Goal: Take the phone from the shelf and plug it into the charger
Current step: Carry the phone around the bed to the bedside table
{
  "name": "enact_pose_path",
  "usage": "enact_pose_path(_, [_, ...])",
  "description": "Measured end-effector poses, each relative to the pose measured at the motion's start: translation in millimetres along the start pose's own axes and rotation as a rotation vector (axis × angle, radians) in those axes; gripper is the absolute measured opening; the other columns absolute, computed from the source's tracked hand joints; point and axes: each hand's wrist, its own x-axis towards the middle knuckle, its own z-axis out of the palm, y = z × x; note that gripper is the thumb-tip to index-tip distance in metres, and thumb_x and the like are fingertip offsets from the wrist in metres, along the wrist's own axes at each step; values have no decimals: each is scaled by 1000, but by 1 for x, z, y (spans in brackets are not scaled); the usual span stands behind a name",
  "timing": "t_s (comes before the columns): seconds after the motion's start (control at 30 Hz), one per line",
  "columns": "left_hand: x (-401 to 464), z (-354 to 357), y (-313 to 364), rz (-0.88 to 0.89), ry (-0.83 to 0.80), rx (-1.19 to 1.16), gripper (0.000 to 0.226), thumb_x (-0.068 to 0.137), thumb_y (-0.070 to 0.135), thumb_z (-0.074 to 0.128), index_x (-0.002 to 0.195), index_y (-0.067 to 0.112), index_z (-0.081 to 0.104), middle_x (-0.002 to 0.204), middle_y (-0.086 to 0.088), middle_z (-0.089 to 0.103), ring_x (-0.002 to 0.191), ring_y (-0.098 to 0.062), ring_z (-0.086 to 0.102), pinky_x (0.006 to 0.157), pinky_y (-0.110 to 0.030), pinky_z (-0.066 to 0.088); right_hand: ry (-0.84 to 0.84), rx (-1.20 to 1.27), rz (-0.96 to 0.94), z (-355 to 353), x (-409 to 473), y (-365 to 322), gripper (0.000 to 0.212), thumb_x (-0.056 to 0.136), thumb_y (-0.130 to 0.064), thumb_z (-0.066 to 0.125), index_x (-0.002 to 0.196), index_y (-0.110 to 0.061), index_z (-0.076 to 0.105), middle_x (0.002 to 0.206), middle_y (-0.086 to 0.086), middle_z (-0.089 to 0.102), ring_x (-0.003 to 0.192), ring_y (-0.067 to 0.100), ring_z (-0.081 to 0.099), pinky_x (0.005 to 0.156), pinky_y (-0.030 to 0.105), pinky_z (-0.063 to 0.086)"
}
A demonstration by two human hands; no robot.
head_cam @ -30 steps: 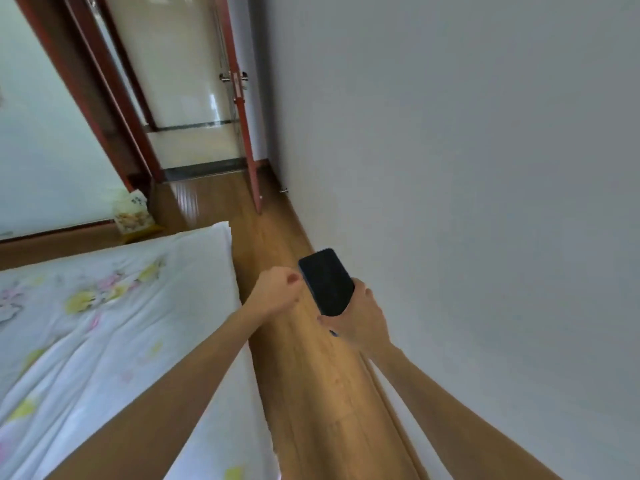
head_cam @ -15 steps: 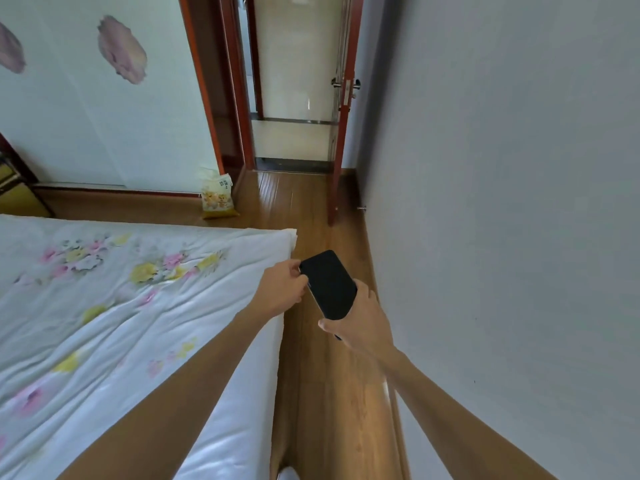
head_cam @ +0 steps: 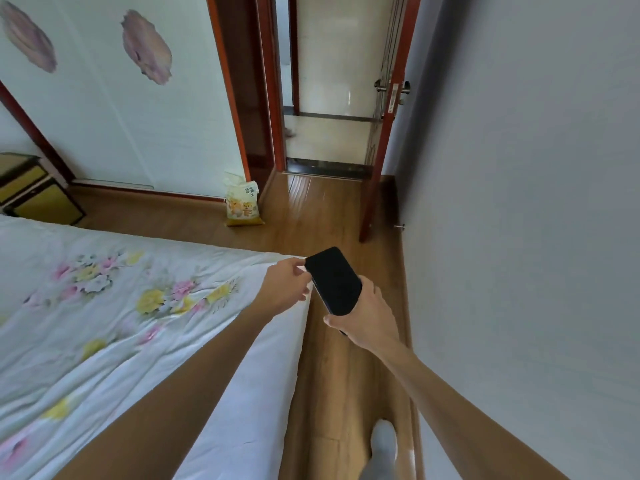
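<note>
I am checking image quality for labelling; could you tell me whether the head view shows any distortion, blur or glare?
Head view: wide-angle bending tilts the door frame and wall; the bedsheet smears toward the lower left; the phone screen is dark, without glare.

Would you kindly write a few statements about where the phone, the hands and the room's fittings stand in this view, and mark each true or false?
1. The right hand holds the phone by its lower end. True.
2. The phone's screen is lit. False: it is dark.
3. The left hand reaches the phone's upper left edge with its fingertips. True.
4. A charging cable is plugged into the phone. False: no cable or charger shows in this view.
5. The yellow bag lies on the bed. False: it stands on the wooden floor against the wall near the doorway.
6. The door is open. True.
</note>
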Motion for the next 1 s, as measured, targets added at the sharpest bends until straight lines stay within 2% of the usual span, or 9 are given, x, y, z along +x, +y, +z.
enact_pose_path(0.17, [93,5,20,-67,78,-34,38,96,16,52,131,6,57,119,-10,67,84,-21,72,65,-27,59,-80,-7,-90,2,121,18,81,67,-53,80,132,-27,40,130,-3,54,103,15,58,78,29,58])
enact_pose_path(0.27, [144,2,38,-116,141,-74,36,95,18,54,128,6,62,109,-7,71,81,-18,72,67,-28,61,-151,-22,-137,-6,192,23,89,62,-60,78,134,-27,38,127,-5,54,94,12,55,66,20,49])
enact_pose_path(0.4, [201,3,52,-190,221,-115,33,95,21,55,125,11,65,96,-1,73,76,-14,73,60,-22,59,-241,-14,-205,-15,265,25,93,62,-61,79,136,-26,35,127,-5,52,95,10,52,60,13,39])
enact_pose_path(0.53, [255,-3,59,-249,283,-122,27,93,20,55,115,13,70,89,0,75,72,-13,73,68,-30,63,-315,-23,-250,-17,331,22,96,63,-58,82,140,-24,35,130,-3,51,106,12,54,76,24,53])
enact_pose_path(0.6, [286,-7,59,-267,309,-116,25,92,18,55,108,12,73,84,-2,76,70,-14,73,68,-31,63,-345,-30,-263,-14,367,17,95,64,-55,83,140,-24,34,129,-3,51,103,12,54,76,26,54])
enact_pose_path(0.7, [338,-15,61,-280,329,-106,25,93,16,54,110,10,72,86,-6,75,69,-14,72,64,-26,59,-371,-29,-281,-6,424,9,96,62,-53,83,140,-24,34,128,-3,50,97,9,49,70,24,51])
enact_pose_path(0.83, [417,-36,63,-269,333,-150,18,95,16,53,105,13,68,89,-10,75,72,-18,74,75,-35,62,-376,-55,-292,10,511,-8,100,58,-55,83,139,-24,34,128,-4,50,97,7,49,72,25,55])
enact_pose_path(0.93, [474,-58,62,-267,353,-163,20,96,16,52,108,11,67,93,-13,75,75,-22,74,80,-39,62,-389,-114,-327,23,578,-33,99,59,-57,82,139,-26,33,130,-5,49,96,5,44,58,13,39])
enact_pose_path(1.0, [507,-75,60,-279,376,-172,26,96,17,52,117,9,66,94,-12,75,74,-22,75,78,-37,62,-409,-117,-352,32,617,-52,98,60,-56,83,140,-26,34,131,-5,49,98,5,44,60,13,38])
